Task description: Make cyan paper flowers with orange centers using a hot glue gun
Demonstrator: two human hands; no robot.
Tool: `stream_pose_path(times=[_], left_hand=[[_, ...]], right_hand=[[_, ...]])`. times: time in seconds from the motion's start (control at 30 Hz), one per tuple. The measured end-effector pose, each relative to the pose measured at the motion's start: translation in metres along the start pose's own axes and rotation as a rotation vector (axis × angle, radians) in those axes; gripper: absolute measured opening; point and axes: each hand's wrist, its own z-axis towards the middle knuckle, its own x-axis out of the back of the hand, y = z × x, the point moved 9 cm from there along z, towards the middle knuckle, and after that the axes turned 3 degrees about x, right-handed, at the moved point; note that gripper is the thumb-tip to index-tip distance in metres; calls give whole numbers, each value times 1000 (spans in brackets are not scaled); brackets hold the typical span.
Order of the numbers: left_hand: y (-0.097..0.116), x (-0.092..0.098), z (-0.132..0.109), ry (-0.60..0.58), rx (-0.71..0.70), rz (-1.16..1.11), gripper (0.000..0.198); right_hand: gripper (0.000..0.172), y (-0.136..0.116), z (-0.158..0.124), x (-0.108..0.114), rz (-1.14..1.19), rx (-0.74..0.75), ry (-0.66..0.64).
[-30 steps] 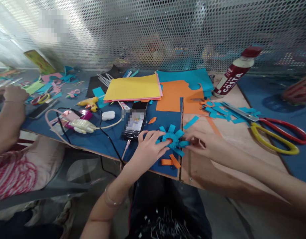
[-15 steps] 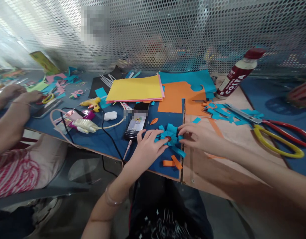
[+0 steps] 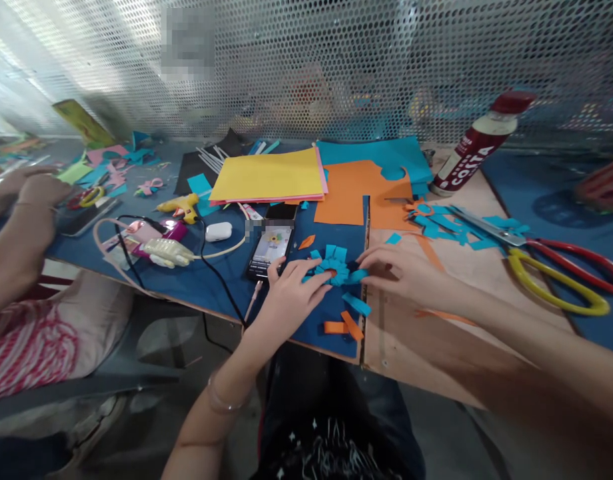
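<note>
A blue paper flower (image 3: 338, 260) with an orange centre lies on the blue table in front of me. My left hand (image 3: 292, 288) holds its left side, with fingertips pressed near the centre. At the flower's right edge, my right hand (image 3: 394, 270) pinches a curled blue strip between thumb and fingers. A loose blue paper strip (image 3: 356, 305) and folded orange strips (image 3: 336, 327) lie just below. A smartphone (image 3: 269, 248) with a flower picture on its screen is beside my left fingers. A small orange paper petal (image 3: 307, 241) sits above the flower.
Large red-and-yellow-handled scissors (image 3: 516, 241) lie at right among blue scraps, before a Costa bottle (image 3: 464, 150). Yellow paper (image 3: 269, 175) and orange paper (image 3: 344, 193) lie behind. A yellow glue gun (image 3: 180, 207), white earbud case (image 3: 219, 231) and cables are left. Another person's hands (image 3: 36, 187) are far left.
My left hand has shifted slightly left and down the flower, baring more of its centre. My right hand stays at the right edge, and more of the blue strip in it now shows.
</note>
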Motion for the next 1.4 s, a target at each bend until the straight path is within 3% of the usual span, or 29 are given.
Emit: stream_pose_path(times=[0.2,1.03,1.17,1.4], left_hand=[[1,1,0,12,-11,12,23],[2,-2,-4,10,-20,53,22],[3,-2,-4,12,-24,45,21],[3,-2,-3,12,-16,38,22]], right_hand=[[27,8,4,2,26,-23,79],[25,-5,19,-2,-113,58,25],[27,-6,29,11,-144,-15,95],[31,-6,50,3,-187,-11,19]])
